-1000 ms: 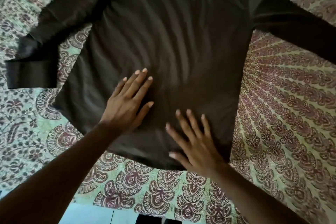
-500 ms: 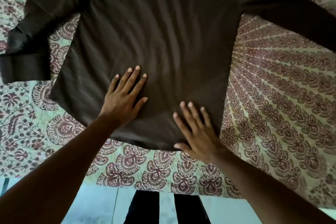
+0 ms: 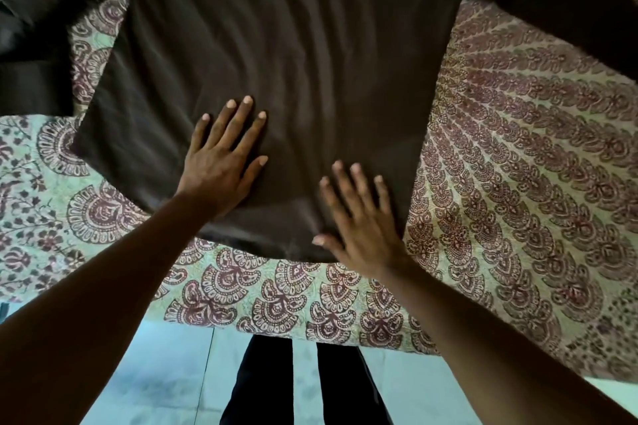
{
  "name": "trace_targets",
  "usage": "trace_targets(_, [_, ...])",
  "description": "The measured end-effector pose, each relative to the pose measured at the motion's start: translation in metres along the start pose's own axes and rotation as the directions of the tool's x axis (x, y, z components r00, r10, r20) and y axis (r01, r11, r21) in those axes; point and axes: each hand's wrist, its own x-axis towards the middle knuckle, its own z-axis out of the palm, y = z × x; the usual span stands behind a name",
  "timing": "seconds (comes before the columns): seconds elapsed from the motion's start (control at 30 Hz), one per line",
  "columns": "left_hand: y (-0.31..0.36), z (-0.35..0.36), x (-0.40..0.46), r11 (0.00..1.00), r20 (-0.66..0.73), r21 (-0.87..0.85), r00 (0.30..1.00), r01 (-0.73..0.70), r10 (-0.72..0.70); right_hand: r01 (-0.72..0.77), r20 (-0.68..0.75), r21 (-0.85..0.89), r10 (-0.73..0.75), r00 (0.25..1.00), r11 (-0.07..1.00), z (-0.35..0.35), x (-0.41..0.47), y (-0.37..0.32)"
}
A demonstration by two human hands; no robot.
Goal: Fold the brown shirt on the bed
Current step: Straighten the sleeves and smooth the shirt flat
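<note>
Smoothing step, I'd say: brown shirt (image 3: 293, 79) lies spread on the patterned bedspread (image 3: 518, 166), no fold made yet, sleeves out to both sides. Left hand (image 3: 221, 162) flat on the fabric, fingers straight and spread, w/ right hand (image 3: 359, 221) flat just beside it at the near hem, fingers also spread, neither pinching anything. Next move prob calls for taking a sleeve or side edge and bringing it across the body, so the hands must shift out from the middle to the shirt's edges.
</note>
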Motion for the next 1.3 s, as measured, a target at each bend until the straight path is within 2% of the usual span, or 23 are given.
trace_targets(0.1, [0.0, -0.001, 0.0, 1.0, 0.012, -0.011, 1.0, 0.004, -0.004, 0.319, 0.064, 0.024, -0.32, 0.945, 0.947, 0.005, -0.038, -0.021])
trace_targets(0.17, [0.0, -0.002, 0.0, 1.0, 0.021, -0.016, 1.0, 0.008, -0.008, 0.426, 0.06, 0.056, -0.429, 0.901, 0.903, 0.004, -0.049, -0.02])
trace_targets(0.2, [0.001, -0.002, 0.0, 1.0, 0.023, -0.018, 1.0, 0.012, -0.011, 0.395, 0.019, 0.077, -0.398, 0.917, 0.915, 0.002, -0.049, -0.019])
trace_targets(0.27, [0.004, 0.0, -0.001, 0.999, 0.022, -0.022, 0.999, 0.026, -0.025, 0.142, -0.072, 0.123, -0.134, 0.988, 0.982, 0.001, -0.043, -0.012])
trace_targets(0.33, [0.007, 0.0, -0.004, 0.999, 0.023, -0.028, 0.999, 0.039, -0.038, -0.161, -0.071, 0.149, 0.173, 0.982, 0.976, 0.0, -0.038, -0.005])
trace_targets(0.37, [0.01, -0.001, -0.005, 0.999, 0.02, -0.027, 0.999, 0.036, -0.035, -0.238, -0.052, 0.141, 0.247, 0.968, 0.961, 0.002, -0.041, -0.005])
trace_targets(0.47, [0.025, -0.009, -0.008, 0.998, 0.014, -0.015, 0.998, -0.056, 0.056, -0.275, -0.034, 0.122, 0.281, 0.959, 0.954, 0.016, -0.071, -0.022])
trace_targets(0.53, [0.045, -0.012, -0.011, 0.983, 0.03, -0.005, 0.982, -0.185, 0.185, -0.241, -0.025, 0.162, 0.249, 0.968, 0.957, 0.022, -0.1, -0.037])
trace_targets(0.57, [0.058, -0.009, -0.014, 0.958, 0.05, -0.011, 0.957, -0.286, 0.287, -0.208, -0.028, 0.186, 0.217, 0.976, 0.96, 0.025, -0.113, -0.04])
trace_targets(0.63, [0.083, 0.0, -0.028, 0.851, 0.115, -0.059, 0.843, -0.522, 0.525, -0.201, -0.063, 0.251, 0.224, 0.973, 0.947, 0.028, -0.131, -0.038])
trace_targets(0.7, [0.097, 0.01, -0.052, 0.718, 0.166, -0.113, 0.699, -0.687, 0.695, -0.311, -0.131, 0.312, 0.365, 0.922, 0.898, 0.025, -0.131, -0.03])
trace_targets(0.77, [0.097, 0.013, -0.073, 0.645, 0.191, -0.141, 0.618, -0.751, 0.762, -0.389, -0.203, 0.33, 0.467, 0.861, 0.86, 0.016, -0.114, -0.019])
trace_targets(0.87, [0.079, 0.009, -0.091, 0.58, 0.207, -0.187, 0.545, -0.793, 0.812, -0.337, -0.299, 0.304, 0.425, 0.854, 0.891, -0.003, -0.062, -0.004])
trace_targets(0.9, [0.071, 0.007, -0.094, 0.564, 0.193, -0.213, 0.531, -0.798, 0.825, -0.33, -0.312, 0.278, 0.41, 0.857, 0.902, -0.008, -0.041, -0.001])
trace_targets(0.93, [0.065, 0.003, -0.097, 0.569, 0.148, -0.253, 0.55, -0.782, 0.822, -0.33, -0.297, 0.256, 0.399, 0.868, 0.909, -0.011, -0.019, 0.001])
trace_targets(0.97, [0.059, -0.001, -0.099, 0.597, 0.081, -0.31, 0.605, -0.74, 0.792, -0.332, -0.266, 0.234, 0.389, 0.882, 0.914, -0.013, 0.003, 0.001])
trace_targets(1.0, [0.056, -0.007, -0.098, 0.641, 0.004, -0.377, 0.69, -0.669, 0.723, -0.33, -0.234, 0.212, 0.376, 0.897, 0.92, -0.014, 0.022, -0.002])
trace_targets(1.07, [0.053, -0.022, -0.092, 0.754, -0.115, -0.476, 0.882, -0.453, 0.458, -0.266, -0.181, 0.183, 0.298, 0.937, 0.946, -0.01, 0.044, -0.019])
trace_targets(1.1, [0.05, -0.033, -0.085, 0.804, -0.16, -0.492, 0.942, -0.334, 0.294, -0.201, -0.167, 0.166, 0.228, 0.959, 0.965, -0.006, 0.048, -0.032])
trace_targets(1.13, [0.046, -0.041, -0.075, 0.844, -0.191, -0.49, 0.971, -0.22, 0.143, -0.12, -0.163, 0.147, 0.143, 0.976, 0.982, -0.001, 0.046, -0.046])
trace_targets(1.2, [0.032, -0.047, -0.052, 0.906, -0.189, -0.424, 0.979, -0.01, -0.078, 0.062, -0.143, 0.119, -0.045, 0.989, 0.991, 0.008, 0.03, -0.073])
trace_targets(1.23, [0.022, -0.046, -0.04, 0.926, -0.154, -0.361, 0.973, 0.106, -0.171, 0.161, -0.125, 0.103, -0.148, 0.981, 0.982, 0.011, 0.02, -0.084])
trace_targets(1.3, [0.0, -0.036, -0.023, 0.907, -0.018, -0.264, 0.938, 0.329, -0.346, 0.37, -0.103, 0.067, -0.362, 0.926, 0.927, 0.012, 0.006, -0.092])
